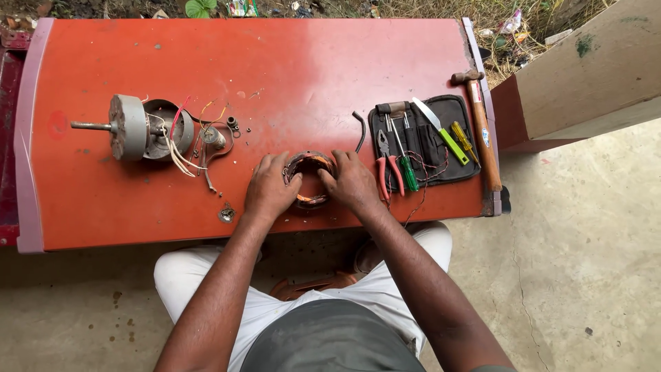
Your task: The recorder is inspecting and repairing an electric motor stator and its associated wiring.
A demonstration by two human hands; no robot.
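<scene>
Seen from the head camera, looking straight down on a red table (pixel 310 62). Left hand (pixel 270 187) curled over the left side of a copper-wound stator ring (pixel 309 165), fingers bent onto its rim. Right hand (pixel 352 182) closed likewise on the ring's right side, thumb and fingers pressed to the windings. Ring lay flat near the table's front edge, between both hands; much of its outline covered by knuckles, so only the top arc and a sliver of orange at the bottom showed.

Further left, a grey motor housing with shaft (pixel 131 127) on its side, with loose coloured wires (pixel 182 148) trailing from it and a small capacitor (pixel 212 136) just beside; fine screws and bits around them too small to tell apart. A short black wire (pixel 361 129) curved just above the right hand.

To the right, a black tool pouch (pixel 454 110) spread open, holding red-handled pliers (pixel 383 169), a green-handled screwdriver (pixel 406 169), a green-handled knife (pixel 444 134) and a yellow tester screwdriver (pixel 465 141). Wooden-handled hammer (pixel 482 134) along the table's right edge. Face and shoulders out of frame; white trousers (pixel 186 275) partly hidden by forearms.
</scene>
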